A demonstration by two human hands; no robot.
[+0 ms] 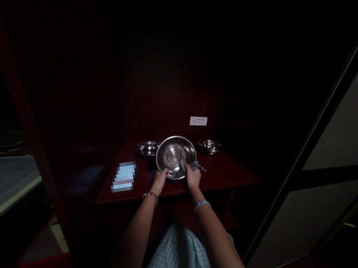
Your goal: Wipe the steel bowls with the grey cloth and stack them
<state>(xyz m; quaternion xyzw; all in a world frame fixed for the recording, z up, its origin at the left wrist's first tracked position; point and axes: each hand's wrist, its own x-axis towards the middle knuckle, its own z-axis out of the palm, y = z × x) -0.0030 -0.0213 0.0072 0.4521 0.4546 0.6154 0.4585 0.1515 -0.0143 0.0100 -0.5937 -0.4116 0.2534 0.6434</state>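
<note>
A shiny steel bowl is tipped up toward me above the dark red tabletop, its inside facing my eyes. My left hand grips its lower left rim, thumb on the inner side. At the lower right, my right hand is closed on a grey cloth that touches the bowl's inner wall; one end of the cloth sticks out to the right. Behind on the left rests another steel bowl. Some nested steel bowls stand behind on the right.
The dark red tabletop ends at a straight front edge. A blurred-out pale rectangle lies on its left side. On the back wall is a white socket plate. A translucent plastic lid or box sits far left.
</note>
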